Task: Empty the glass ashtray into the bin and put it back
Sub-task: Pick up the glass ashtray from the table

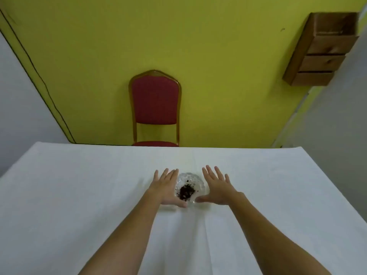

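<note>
The task is judged to be at its very start: the ashtray [190, 186] is seen on the white-covered worktop [79, 195], with a dark heap of ash [186, 192] in its middle, so nothing is emptied yet. The 2 hands are held flat and spread wide, gripping nothing; the left hand [168, 189] is placed just beside the ashtray on one side, the right hand [217, 188] on the other, thumbs close to its near rim. Whether the glass is touched cannot be told. Lifting, tipping and returning are all left. No bin is shown. A red chair [155, 104] is set beyond the worktop, and a wooden drawer unit [321, 50] at upper right. Nothing is seen blocking the grasp.
</note>
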A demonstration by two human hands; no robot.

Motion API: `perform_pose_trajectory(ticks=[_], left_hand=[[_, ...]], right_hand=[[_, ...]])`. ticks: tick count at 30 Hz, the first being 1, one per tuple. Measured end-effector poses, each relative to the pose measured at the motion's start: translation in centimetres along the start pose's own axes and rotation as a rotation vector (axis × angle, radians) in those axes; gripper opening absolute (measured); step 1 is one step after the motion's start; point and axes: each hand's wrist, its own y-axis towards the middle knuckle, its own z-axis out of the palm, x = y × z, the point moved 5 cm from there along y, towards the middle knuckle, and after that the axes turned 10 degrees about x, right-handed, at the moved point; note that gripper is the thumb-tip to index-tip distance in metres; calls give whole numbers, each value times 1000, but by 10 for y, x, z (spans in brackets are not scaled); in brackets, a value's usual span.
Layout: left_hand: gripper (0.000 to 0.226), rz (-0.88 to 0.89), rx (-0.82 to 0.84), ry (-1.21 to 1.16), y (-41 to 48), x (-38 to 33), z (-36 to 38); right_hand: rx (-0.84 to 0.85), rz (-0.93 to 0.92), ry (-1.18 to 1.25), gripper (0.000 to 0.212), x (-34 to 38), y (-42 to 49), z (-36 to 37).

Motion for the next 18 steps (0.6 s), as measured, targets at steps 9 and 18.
perform_pose_trajectory(ticks=[9,18], left_hand=[[135,31,-48,12,13,1,14],[134,43,-136,-23,14,2,13]], right_hand=[[19,9,-50,124,3,11,19],[-46,-46,-49,119,8,13,19]])
